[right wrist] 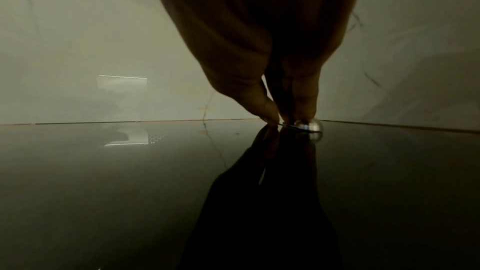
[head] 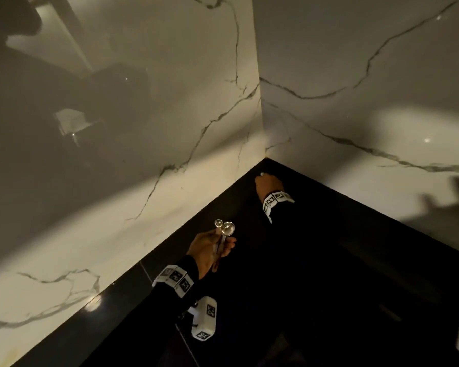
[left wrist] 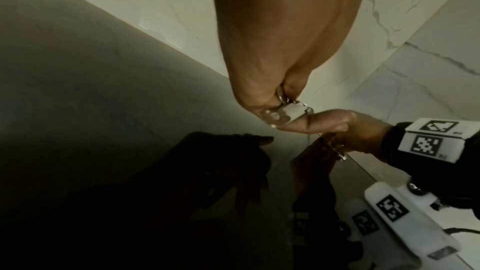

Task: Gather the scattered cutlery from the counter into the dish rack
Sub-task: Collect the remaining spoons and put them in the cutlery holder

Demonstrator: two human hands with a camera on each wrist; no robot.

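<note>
I'm seeing the left hand (head: pixel 207 250) gripping two measuring spoons (head: pixel 224 230), bowls toward twelve o'clock; the right hand (head: pixel 269 185), outstretched at one o'clock, is pinching a small spoon (right wrist: pixel 309 126) on the counter (head: pixel 329 274).

Two hands at work in the corner of a dark bench.

The left hand (head: pixel 208 250) holds a small bunch of shiny measuring spoons (head: pixel 224 230) by their handles, bowls raised above the glossy black bench (head: pixel 329 274). The right hand (head: pixel 269 184) reaches far into the corner where the two veined marble walls (head: pixel 170 115) meet, fingertips down at the bench; what it touches is too small to tell. Both wrists wear white bands with black-and-white markers (head: pixel 174 278), over dark sleeves.
</note>
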